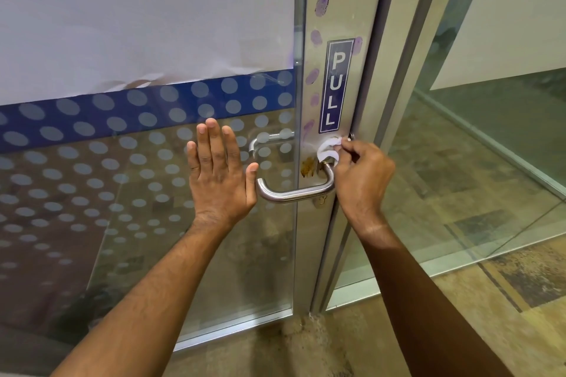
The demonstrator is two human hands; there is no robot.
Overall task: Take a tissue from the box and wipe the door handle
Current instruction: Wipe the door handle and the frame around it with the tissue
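Two hands are seen at a glass door, mid-frame. Tissue (328,150) is already taken and in use; tissue box is not in view. Wiping is judged underway but early: only the top of the door handle (294,193), where it meets the metal frame (333,9) just below the PULL sign (335,86), is being touched by the tissue. Lever bar lower down looks not yet wiped, and a brown stain (307,167) sits on the frame just beside the handle base, so most of the wipe is likely left. Right hand (361,171) is held at centre-right, fingers curled, tissue pinched between thumb and fingertips and pressed at the handle base; wrist is bent, forearm comes up from lower right. Left hand (219,171) is held flat and spread against the glass panel (137,193) just left of the lever end, fingers straight and pointing up, thumb out toward the handle, nothing held; door is apparently being steadied by it. Purple smudges (315,37) are noted on the frame upper centre.
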